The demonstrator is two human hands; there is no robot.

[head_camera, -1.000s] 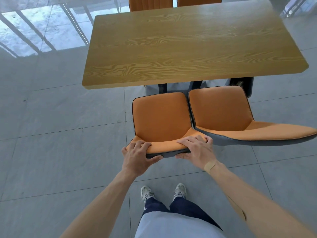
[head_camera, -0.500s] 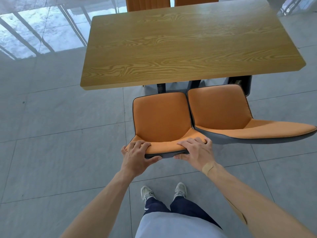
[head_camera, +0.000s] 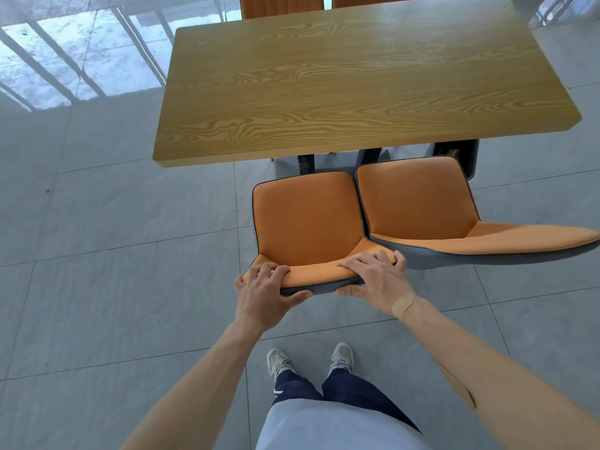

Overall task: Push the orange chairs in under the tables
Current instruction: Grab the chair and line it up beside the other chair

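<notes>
Left hand [head_camera: 263, 295], right hand [head_camera: 376, 276] grip padded orange chair [head_camera: 308, 219] backrest; wood-grain table [head_camera: 357, 82] beyond.

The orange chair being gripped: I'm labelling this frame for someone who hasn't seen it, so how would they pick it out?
Find the long wood-grain table; two orange padded chairs stand side by side at its near edge. It is the left orange chair, whose backrest top both hands grip, unlike its untouched neighbour.
</notes>
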